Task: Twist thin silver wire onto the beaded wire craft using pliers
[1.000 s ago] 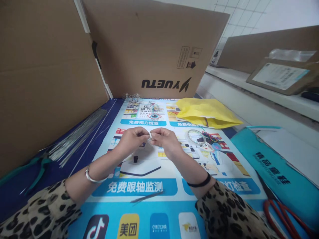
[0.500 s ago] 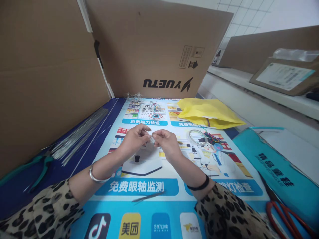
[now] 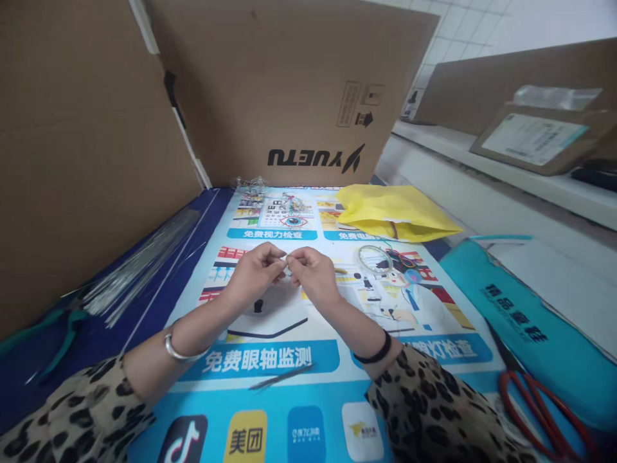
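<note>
Above the middle of the printed blue-and-white sheet [image 3: 277, 404], my left hand [image 3: 258, 273] and my right hand [image 3: 313, 273] meet fingertip to fingertip. Both are closed in a pinch around something small and pale, too small to make out. Below them on the sheet lies a thin bunch of dark wires [image 3: 281, 377]. To the right of my right hand rests a clear ring-shaped coil [image 3: 375, 259], with coloured threads [image 3: 402, 259] beside it. Fine tangled wire [image 3: 295, 204] lies beyond my hands.
Long silvery wires [image 3: 139, 267] and green-handled pliers [image 3: 67, 341] are at the left. Red-handled scissors [image 3: 540, 411] lie at the lower right, near a teal package [image 3: 520, 308]. A yellow bag [image 3: 395, 212] sits at the back right. Cardboard panels [image 3: 289, 83] stand behind and left.
The whole view has shifted slightly, so objects appear a little further left. My fingertips have come closer together, and the small loop seen between them earlier is now mostly hidden.
</note>
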Demonstrator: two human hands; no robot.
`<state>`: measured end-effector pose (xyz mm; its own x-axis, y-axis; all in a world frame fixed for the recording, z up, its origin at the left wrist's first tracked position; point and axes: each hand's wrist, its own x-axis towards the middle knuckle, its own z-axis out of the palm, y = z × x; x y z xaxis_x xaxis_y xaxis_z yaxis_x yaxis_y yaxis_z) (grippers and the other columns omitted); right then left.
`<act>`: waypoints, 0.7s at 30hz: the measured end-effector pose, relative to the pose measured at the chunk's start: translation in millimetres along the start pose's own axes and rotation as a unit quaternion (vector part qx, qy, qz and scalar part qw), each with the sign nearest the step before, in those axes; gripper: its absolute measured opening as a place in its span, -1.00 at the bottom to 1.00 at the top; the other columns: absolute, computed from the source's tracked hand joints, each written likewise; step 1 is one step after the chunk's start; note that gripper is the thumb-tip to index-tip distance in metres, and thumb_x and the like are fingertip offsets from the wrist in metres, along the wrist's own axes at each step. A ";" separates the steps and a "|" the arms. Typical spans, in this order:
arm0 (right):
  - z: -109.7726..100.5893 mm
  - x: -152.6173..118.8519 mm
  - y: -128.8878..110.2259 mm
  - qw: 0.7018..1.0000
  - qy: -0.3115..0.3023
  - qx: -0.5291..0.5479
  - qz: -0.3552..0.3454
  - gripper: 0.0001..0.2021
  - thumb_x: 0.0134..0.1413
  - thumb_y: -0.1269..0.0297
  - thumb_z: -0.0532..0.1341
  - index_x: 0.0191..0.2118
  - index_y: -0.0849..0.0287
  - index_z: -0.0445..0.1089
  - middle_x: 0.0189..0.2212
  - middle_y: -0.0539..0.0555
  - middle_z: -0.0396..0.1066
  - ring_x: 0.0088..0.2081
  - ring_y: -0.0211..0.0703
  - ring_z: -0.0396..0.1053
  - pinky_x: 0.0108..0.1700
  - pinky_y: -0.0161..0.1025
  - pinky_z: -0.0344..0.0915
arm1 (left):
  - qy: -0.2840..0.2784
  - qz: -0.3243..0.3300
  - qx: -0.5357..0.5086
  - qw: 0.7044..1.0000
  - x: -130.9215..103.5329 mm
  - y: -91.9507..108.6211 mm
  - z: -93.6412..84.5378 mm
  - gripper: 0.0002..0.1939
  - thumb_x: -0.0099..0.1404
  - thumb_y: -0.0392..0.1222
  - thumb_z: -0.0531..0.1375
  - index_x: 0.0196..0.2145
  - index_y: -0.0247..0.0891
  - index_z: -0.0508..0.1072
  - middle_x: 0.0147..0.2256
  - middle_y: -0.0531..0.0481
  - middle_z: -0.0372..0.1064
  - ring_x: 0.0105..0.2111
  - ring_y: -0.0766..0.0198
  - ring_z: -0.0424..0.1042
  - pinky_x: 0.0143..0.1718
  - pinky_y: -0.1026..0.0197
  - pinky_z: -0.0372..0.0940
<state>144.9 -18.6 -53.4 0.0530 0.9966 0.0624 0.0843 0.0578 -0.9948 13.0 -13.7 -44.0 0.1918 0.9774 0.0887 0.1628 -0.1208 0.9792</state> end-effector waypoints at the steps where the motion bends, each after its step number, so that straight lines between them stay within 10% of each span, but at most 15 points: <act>1: 0.8 -1.0 -0.5 1.000 0.002 0.007 -0.003 -0.89 -0.12 0.25 0.17 -0.48 0.18 0.32 -0.71 -0.14 0.23 -0.69 -0.37 0.22 -0.64 -0.41 0.22 | 0.004 -0.002 -0.005 1.000 -0.5 -0.1 1.0 -0.79 0.08 -0.13 0.21 -0.35 -0.28 0.33 -0.57 0.09 0.32 -0.57 0.38 0.32 -0.54 0.35 0.24; 16: 4.9 -2.4 13.5 0.995 -0.023 -0.055 -0.086 -0.87 0.01 0.25 0.11 -0.32 0.11 0.36 -0.56 -0.12 0.34 -0.53 -0.33 0.35 -0.43 -0.36 0.31 | 0.022 0.020 0.104 0.994 -0.7 6.5 -6.4 -0.79 0.16 -0.04 0.16 -0.37 -0.24 0.36 -0.50 0.06 0.32 -0.51 0.33 0.31 -0.47 0.31 0.22; 21: -22.9 6.8 -4.0 0.978 -0.068 -0.140 -0.137 -0.83 0.06 0.27 0.10 -0.26 0.06 0.42 -0.43 -0.09 0.43 -0.38 -0.28 0.39 -0.27 -0.31 0.30 | 0.042 0.013 0.060 0.997 2.7 2.3 -8.5 -0.82 0.15 -0.07 0.18 -0.42 -0.23 0.33 -0.55 0.07 0.31 -0.52 0.33 0.30 -0.48 0.32 0.21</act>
<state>167.7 -13.4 -47.2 -0.1403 0.9454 0.2942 0.3464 0.3253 -0.8799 5.7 -9.8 -40.0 0.1172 0.9841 0.1335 0.2749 -0.1613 0.9478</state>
